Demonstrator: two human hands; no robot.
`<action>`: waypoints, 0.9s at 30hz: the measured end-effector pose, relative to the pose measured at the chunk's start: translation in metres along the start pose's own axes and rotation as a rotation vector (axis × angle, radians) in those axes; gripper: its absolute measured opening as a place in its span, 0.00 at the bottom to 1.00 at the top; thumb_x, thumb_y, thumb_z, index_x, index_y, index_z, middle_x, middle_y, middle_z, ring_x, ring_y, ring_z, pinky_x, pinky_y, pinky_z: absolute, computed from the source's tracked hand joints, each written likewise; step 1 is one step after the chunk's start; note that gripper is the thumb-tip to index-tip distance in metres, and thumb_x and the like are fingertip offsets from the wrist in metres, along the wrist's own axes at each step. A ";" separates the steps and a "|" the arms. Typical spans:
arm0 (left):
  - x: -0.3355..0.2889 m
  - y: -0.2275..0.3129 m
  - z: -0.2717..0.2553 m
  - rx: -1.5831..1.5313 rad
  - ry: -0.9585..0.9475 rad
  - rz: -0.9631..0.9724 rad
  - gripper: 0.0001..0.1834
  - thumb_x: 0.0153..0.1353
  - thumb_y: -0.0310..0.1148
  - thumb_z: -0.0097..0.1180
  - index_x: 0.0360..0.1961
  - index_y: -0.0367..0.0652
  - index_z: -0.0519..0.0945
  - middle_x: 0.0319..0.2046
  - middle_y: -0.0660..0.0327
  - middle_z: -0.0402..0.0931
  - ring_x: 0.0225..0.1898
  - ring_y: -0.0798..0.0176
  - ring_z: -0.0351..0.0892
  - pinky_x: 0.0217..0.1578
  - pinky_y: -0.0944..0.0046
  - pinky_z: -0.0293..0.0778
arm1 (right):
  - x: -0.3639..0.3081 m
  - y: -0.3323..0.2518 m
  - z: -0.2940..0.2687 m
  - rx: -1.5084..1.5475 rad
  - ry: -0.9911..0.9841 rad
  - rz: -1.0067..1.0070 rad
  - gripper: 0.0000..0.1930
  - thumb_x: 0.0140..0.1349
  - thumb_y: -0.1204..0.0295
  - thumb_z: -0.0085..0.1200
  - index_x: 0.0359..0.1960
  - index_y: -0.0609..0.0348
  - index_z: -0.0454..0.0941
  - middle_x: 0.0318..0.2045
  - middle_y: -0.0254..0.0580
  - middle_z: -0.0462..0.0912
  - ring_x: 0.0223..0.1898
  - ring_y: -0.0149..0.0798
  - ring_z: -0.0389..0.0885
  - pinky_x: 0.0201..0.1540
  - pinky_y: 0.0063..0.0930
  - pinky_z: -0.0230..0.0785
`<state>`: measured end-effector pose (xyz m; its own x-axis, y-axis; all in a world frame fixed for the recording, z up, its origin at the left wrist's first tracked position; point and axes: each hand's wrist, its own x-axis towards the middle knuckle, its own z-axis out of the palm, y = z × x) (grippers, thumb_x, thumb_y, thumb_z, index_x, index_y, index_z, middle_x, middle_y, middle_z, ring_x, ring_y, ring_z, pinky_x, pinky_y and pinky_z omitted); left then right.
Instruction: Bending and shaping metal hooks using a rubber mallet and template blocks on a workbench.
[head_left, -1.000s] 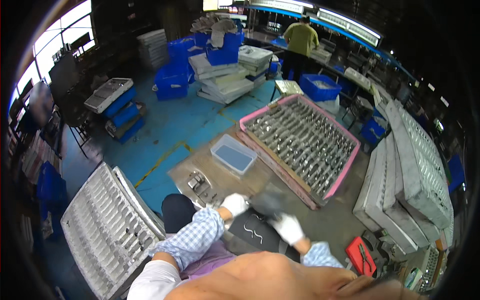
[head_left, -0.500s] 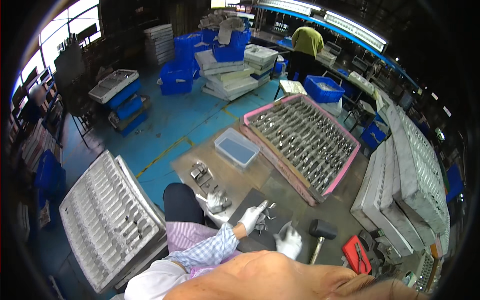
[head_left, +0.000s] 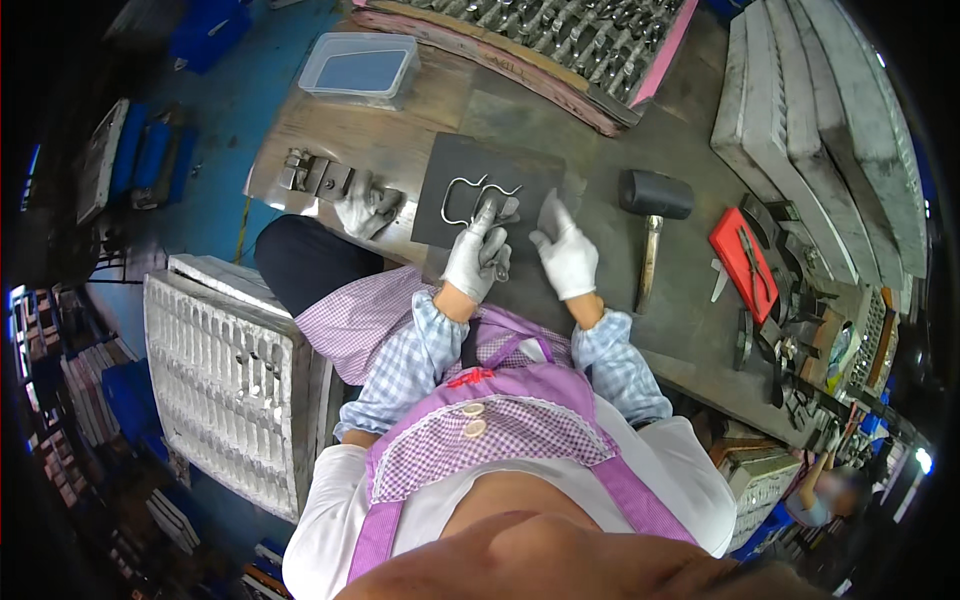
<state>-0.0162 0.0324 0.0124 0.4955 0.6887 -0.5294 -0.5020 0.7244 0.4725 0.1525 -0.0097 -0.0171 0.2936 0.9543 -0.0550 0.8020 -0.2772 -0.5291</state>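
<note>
Both my hands wear white gloves with greyed fingertips. My left hand point(head_left: 476, 258) is closed round a shiny bent metal piece point(head_left: 447, 203) with slim curved ends, over a dark square mat point(head_left: 432, 190). A second curved end and a flat grey part show by its fingertips; whether they are one piece I cannot tell. At the mat's right edge my right hand point(head_left: 567, 258) is open, with its fingers stretched forward, the thumb apart and nothing seen in it. To its right lies a black-headed mallet point(head_left: 655, 194).
A crumpled glove point(head_left: 365, 207) lies by a small metal fixture point(head_left: 313, 174) on the left. Behind are a clear plastic box point(head_left: 358, 68) and a pink-edged tray point(head_left: 500, 62) of metal parts. Stacked white trays point(head_left: 760, 140) and a red tool holder point(head_left: 738, 262) stand right. Slotted trays point(head_left: 220, 375) stand beside my left leg.
My view has tipped down toward my lap and the bench. The right hand, blurred before, now shows clearly with fingers stretched. My left hand stays at the bent metal piece.
</note>
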 end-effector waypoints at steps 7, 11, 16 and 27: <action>-0.014 -0.011 0.012 -0.006 0.301 0.166 0.12 0.66 0.43 0.59 0.37 0.47 0.81 0.10 0.75 0.56 0.10 0.76 0.58 0.11 0.73 0.54 | -0.016 -0.077 -0.032 0.880 0.125 -0.026 0.32 0.58 0.66 0.58 0.66 0.54 0.67 0.28 0.56 0.84 0.33 0.55 0.85 0.39 0.42 0.78; -0.006 -0.016 -0.011 -0.105 0.330 0.160 0.08 0.66 0.39 0.60 0.36 0.47 0.81 0.12 0.76 0.59 0.11 0.77 0.57 0.13 0.73 0.53 | -0.008 -0.096 -0.034 0.372 -0.054 0.093 0.32 0.57 0.70 0.56 0.66 0.59 0.66 0.22 0.58 0.81 0.28 0.58 0.84 0.34 0.45 0.78; -0.003 -0.016 -0.009 -0.155 0.386 0.215 0.08 0.65 0.38 0.60 0.35 0.45 0.81 0.12 0.75 0.60 0.11 0.77 0.55 0.13 0.72 0.51 | -0.001 -0.087 -0.018 0.543 -0.095 0.051 0.35 0.53 0.70 0.57 0.67 0.57 0.65 0.22 0.59 0.80 0.27 0.56 0.84 0.32 0.44 0.77; -0.017 -0.007 -0.013 -0.066 0.390 0.351 0.12 0.63 0.37 0.62 0.41 0.39 0.82 0.32 0.67 0.79 0.26 0.77 0.72 0.28 0.74 0.70 | -0.010 -0.101 -0.010 0.798 -0.118 -0.005 0.34 0.52 0.76 0.57 0.66 0.49 0.70 0.24 0.39 0.82 0.23 0.23 0.79 0.32 0.23 0.75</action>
<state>-0.0302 0.0151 0.0091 -0.0052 0.8173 -0.5762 -0.6404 0.4398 0.6297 0.0738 0.0081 0.0456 0.1983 0.9732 -0.1163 0.1770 -0.1522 -0.9724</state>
